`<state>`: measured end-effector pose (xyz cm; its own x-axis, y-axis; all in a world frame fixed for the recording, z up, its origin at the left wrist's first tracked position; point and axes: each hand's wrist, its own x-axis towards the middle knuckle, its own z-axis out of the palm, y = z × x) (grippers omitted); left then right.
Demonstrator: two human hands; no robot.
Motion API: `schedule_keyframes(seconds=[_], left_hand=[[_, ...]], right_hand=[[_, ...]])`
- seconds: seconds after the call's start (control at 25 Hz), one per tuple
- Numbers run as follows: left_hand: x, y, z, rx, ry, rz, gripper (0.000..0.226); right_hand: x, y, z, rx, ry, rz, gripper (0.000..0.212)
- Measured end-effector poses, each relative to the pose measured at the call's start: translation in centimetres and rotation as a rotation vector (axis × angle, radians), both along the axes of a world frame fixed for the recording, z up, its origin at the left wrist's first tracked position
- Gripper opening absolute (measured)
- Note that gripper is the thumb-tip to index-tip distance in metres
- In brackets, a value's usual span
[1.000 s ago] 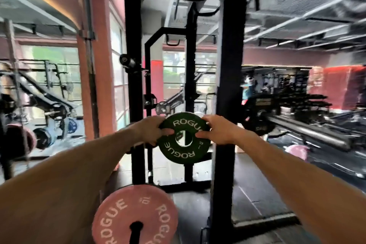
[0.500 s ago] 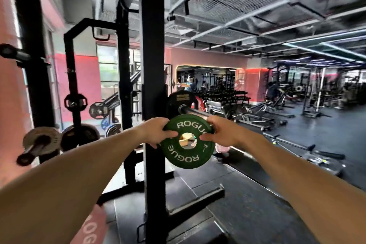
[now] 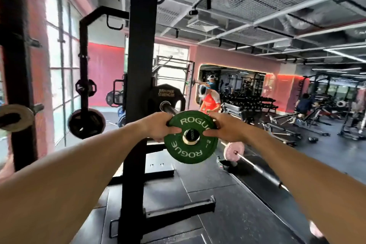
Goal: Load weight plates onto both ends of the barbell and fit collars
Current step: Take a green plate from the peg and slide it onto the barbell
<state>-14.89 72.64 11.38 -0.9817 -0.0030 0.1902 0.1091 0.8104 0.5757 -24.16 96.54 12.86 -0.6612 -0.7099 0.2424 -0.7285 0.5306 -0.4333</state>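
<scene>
Both hands, left hand [image 3: 158,127] at nine o'clock and right hand [image 3: 227,128] at three, grip the green plate [image 3: 191,137]. It appears just started onto the bar end [image 3: 168,107], whose tip shows in its hole, behind a black plate [image 3: 168,95]; no collar is visible.

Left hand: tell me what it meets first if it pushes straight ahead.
Probably the black Hammer Strength plate on the barbell sleeve; the left hand shares the green plate with the right hand. Depth is unclear.

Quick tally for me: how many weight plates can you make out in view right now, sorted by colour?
Green: 1, the ROGUE plate held between the left hand and the right hand.
Black: 3, the Hammer Strength plate, a large plate and a small plate on the far rack.
Pink: 1, the plate on the floor barbell.
Pale: 1, the blurred plate at the left edge.
Total: 6
</scene>
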Motion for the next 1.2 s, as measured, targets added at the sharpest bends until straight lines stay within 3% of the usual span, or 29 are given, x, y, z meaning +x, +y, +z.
schedule_keyframes(seconds=[0.12, 0.32, 0.52, 0.72, 0.84, 1.04, 1.2], left_hand=[[-0.4, 0.3, 1.0, -0.102, -0.015, 0.043, 0.018], [-0.7, 0.6, 2.1, -0.101, -0.084, 0.052, 0.013], [-1.6, 1.2, 1.9, -0.136, -0.056, 0.049, 0.014], [-3.0, 0.0, 1.2, -0.181, 0.077, 0.106, 0.013], [-4.6, -1.2, 0.8, -0.314, 0.126, 0.156, 0.018], [-9.2, -4.7, 0.0, -0.334, 0.197, 0.233, 0.028], [-13.6, -7.9, -0.1, -0.279, 0.18, 0.256, 0.029]], right_hand=[[-2.4, -0.3, 0.0, -0.015, 0.018, 0.125, 0.028], [-5.1, -0.3, -0.2, -0.072, -0.095, 0.22, 0.03], [-7.1, -0.3, -0.2, -0.069, -0.121, 0.248, 0.043], [-9.1, -2.0, -1.4, -0.138, -0.006, 0.255, 0.042], [-11.2, -3.4, -2.2, -0.165, 0.077, 0.251, 0.038], [-15.3, -6.3, -4.6, -0.329, -0.056, 0.202, 0.043], [-19.4, -9.9, -5.5, -0.369, -0.039, 0.161, 0.034]])
